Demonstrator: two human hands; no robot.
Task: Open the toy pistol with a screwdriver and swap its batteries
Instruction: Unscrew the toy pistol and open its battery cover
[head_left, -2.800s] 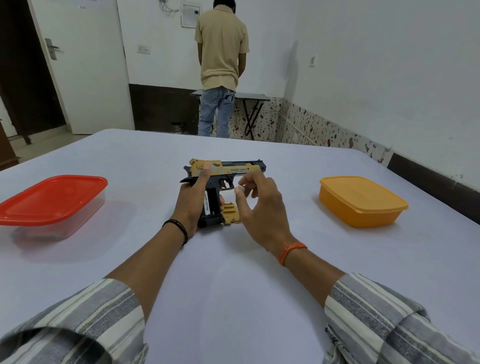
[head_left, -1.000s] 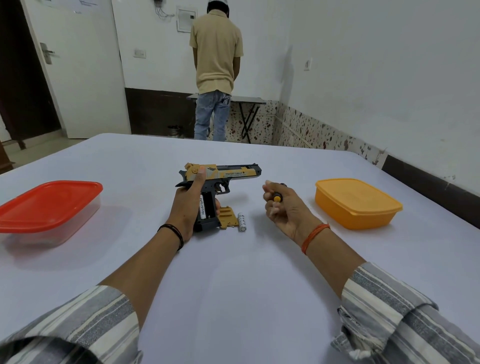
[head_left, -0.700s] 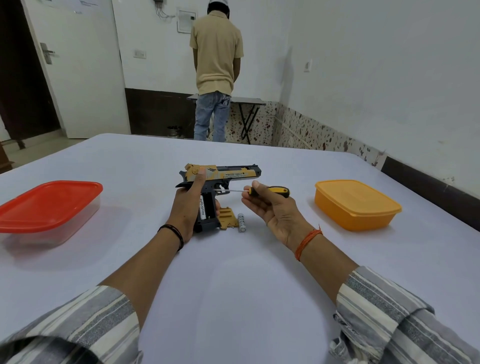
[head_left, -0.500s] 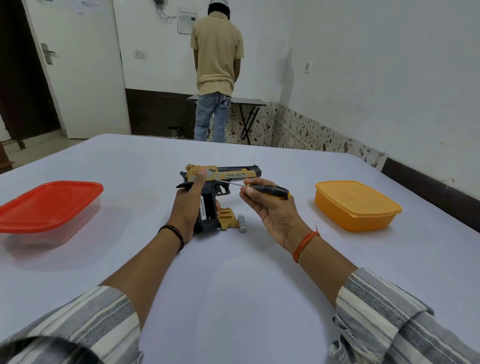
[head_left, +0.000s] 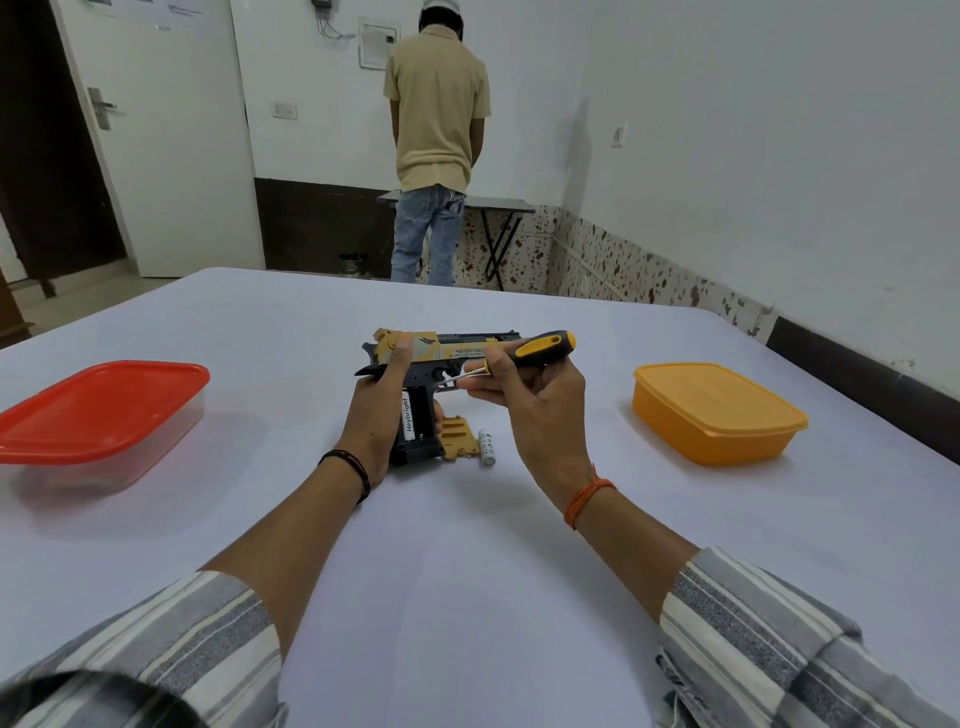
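Toy pistol (head_left: 457, 353) upright on the white surface (head_left: 467, 545), butt down, clamped at the grip by the left hand (head_left: 376, 415), a white battery (head_left: 408, 420) showing in the opened grip. Screwdriver (head_left: 540, 345) pinched in the right hand (head_left: 535, 400), shaft angled down-left toward the trigger area. Gold cover plate (head_left: 460, 439) and loose battery (head_left: 487, 447) lying just beside the butt; red-lidded container (head_left: 98, 410) far left, orange container (head_left: 717, 410) far right.

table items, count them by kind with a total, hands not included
toy pistol: 1
screwdriver: 1
batteries: 2, a loose battery and one in the grip
grip cover: 1
lidded boxes: 2, red, orange
Total: 7
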